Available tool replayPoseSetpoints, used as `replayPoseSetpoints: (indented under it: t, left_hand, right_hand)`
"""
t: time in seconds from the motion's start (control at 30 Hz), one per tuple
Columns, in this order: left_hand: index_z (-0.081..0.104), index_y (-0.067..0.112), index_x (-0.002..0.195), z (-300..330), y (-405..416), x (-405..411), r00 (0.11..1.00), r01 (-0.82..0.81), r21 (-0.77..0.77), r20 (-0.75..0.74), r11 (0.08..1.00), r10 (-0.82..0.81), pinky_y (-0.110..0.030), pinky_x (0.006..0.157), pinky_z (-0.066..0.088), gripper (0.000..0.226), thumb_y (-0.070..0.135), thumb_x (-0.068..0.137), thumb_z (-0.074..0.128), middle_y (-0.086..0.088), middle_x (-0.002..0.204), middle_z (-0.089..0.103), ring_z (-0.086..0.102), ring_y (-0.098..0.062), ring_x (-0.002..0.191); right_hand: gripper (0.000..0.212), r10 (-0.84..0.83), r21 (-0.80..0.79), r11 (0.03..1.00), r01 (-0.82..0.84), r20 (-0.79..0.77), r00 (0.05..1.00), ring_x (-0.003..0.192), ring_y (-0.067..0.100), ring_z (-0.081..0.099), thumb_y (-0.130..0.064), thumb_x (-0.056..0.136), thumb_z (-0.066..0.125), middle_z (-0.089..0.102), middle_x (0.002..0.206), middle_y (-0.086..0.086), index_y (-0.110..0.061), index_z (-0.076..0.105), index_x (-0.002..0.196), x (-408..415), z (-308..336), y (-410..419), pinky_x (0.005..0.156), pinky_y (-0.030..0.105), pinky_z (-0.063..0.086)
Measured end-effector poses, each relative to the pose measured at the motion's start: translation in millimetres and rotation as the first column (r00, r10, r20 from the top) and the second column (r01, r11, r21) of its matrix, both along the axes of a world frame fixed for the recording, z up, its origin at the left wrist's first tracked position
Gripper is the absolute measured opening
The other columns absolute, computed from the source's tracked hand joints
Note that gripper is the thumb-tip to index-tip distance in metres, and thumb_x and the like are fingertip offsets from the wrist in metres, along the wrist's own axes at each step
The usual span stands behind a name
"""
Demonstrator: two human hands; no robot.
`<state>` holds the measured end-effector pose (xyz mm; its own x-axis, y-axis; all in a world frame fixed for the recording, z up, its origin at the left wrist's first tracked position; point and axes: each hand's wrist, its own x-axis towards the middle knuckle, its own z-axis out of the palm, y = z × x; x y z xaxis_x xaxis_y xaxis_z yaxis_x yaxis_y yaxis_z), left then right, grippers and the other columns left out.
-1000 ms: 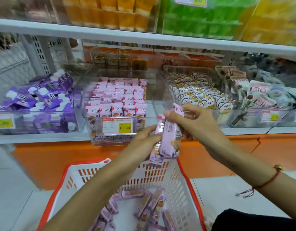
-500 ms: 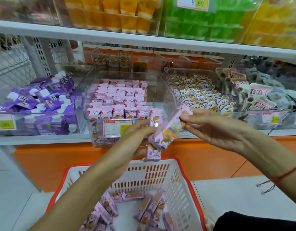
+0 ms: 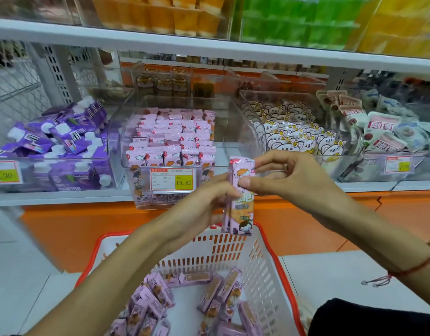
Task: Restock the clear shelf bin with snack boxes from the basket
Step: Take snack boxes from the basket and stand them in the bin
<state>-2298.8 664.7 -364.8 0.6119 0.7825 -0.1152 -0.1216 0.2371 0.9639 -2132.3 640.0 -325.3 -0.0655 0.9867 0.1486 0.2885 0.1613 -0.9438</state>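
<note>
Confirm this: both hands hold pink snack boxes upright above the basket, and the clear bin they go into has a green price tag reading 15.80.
Not quite. The head view shows the price tag on the clear bin is white and yellow with a red border, not green. The left hand and right hand do hold the snack boxes upright above the basket.

1 head-worn wide-angle view looks forward and down from close range. The white shelf (image 3: 63,197) with its clear bin (image 3: 247,132) lies far, facing the camera; the red-rimmed basket (image 3: 279,260) sits near, directly below. No 2nd view exists.
</note>
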Motion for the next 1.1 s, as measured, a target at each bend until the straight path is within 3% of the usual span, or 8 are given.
replayPoseSetpoints:
  t: [0.1,0.3,0.4,0.53,0.73,0.83,0.93,1.1]
  left_hand:
    - [0.050,0.026,0.125,-9.6,4.6,-0.8,1.000,-0.015,0.050,-0.018,0.999,0.016,-0.046,0.098,0.045,0.062,0.022,0.068,0.073,-0.003,0.108,0.070,0.064,-0.023,0.101]
    - [0.054,0.017,0.117,-4.5,6.6,3.2,0.961,-0.239,0.046,0.150,0.970,0.230,-0.022,0.068,0.057,0.044,0.017,0.075,0.066,0.005,0.093,0.075,0.071,-0.010,0.086]
    - [0.057,0.014,0.117,4.6,3.1,6.9,0.910,-0.347,0.055,0.264,0.936,0.321,-0.025,0.081,0.054,0.054,0.027,0.066,0.066,0.002,0.100,0.073,0.068,-0.011,0.094]
    - [0.055,0.023,0.122,13.4,-2.6,10.0,0.906,-0.376,0.134,0.263,0.917,0.333,-0.034,0.096,0.043,0.049,0.028,0.075,0.070,0.003,0.114,0.069,0.062,-0.014,0.110]
    - [0.053,0.023,0.122,51.6,35.8,-23.5,0.911,-0.402,0.247,0.204,0.882,0.358,-0.028,0.082,0.053,0.067,0.019,0.059,0.076,0.002,0.105,0.071,0.067,-0.012,0.098]
    - [0.061,0.026,0.112,87.1,58.3,-43.9,0.974,-0.146,0.496,-0.077,0.856,0.211,-0.017,0.072,0.054,0.064,0.018,0.054,0.085,0.006,0.094,0.074,0.069,-0.007,0.090]
    - [0.067,0.029,0.100,108.7,76.0,-47.3,0.909,-0.049,0.696,-0.265,0.716,0.320,-0.013,0.071,0.053,0.055,0.029,0.050,0.088,0.012,0.090,0.073,0.067,-0.002,0.085]
    - [0.066,0.027,0.098,109.1,115.9,-47.2,0.855,-0.236,0.745,-0.147,0.624,0.498,-0.014,0.066,0.054,0.046,0.023,0.057,0.088,0.008,0.088,0.072,0.067,-0.004,0.078]
  right_hand:
    - [0.032,-0.033,0.021,0.999,0.035,-0.095,0.995,0.057,0.007,0.065,-0.026,0.055,0.080,0.070,0.069,-0.007,-0.014,0.067,0.082,-2.0,-4.4,0.1,0.057,0.015,0.051]
    - [0.062,-0.045,0.076,0.996,0.039,0.087,0.995,0.087,-0.002,0.065,-0.046,0.065,0.068,0.053,0.125,-0.011,-0.033,0.055,0.125,-1.0,6.9,-1.7,0.079,0.023,0.053]
    - [0.083,0.043,-0.112,0.993,-0.030,0.120,0.992,0.095,-0.009,0.061,-0.056,0.055,0.066,0.053,0.125,-0.014,-0.035,0.044,0.132,-4.7,6.3,-0.6,0.086,0.021,0.048]
    - [0.067,0.186,-0.130,0.972,-0.194,-0.068,0.980,0.100,0.002,0.064,-0.042,0.071,0.065,0.064,0.116,-0.008,-0.023,0.048,0.133,-15.4,-0.4,3.6,0.099,0.029,0.047]
    - [0.063,0.217,0.048,0.974,-0.221,0.067,0.974,0.111,0.009,0.060,-0.034,0.074,0.066,0.062,0.126,-0.002,-0.020,0.048,0.133,-9.2,20.1,22.0,0.087,0.023,0.047]
    - [0.063,0.250,0.092,0.962,-0.258,0.088,0.964,0.111,0.010,0.060,-0.029,0.073,0.067,0.062,0.126,-0.002,-0.018,0.049,0.132,-5.4,31.2,39.0,0.083,0.020,0.051]
    - [0.063,0.267,0.121,0.955,-0.272,0.054,0.962,0.101,0.011,0.061,-0.023,0.075,0.069,0.061,0.126,0.006,-0.016,0.048,0.133,-6.3,37.3,58.0,0.074,0.017,0.050]
    - [0.059,-0.235,0.559,0.829,0.007,0.337,0.912,0.110,0.000,0.048,-0.040,0.081,0.070,0.050,0.123,-0.006,-0.018,0.046,0.131,4.4,13.5,74.6,0.092,0.012,0.039]
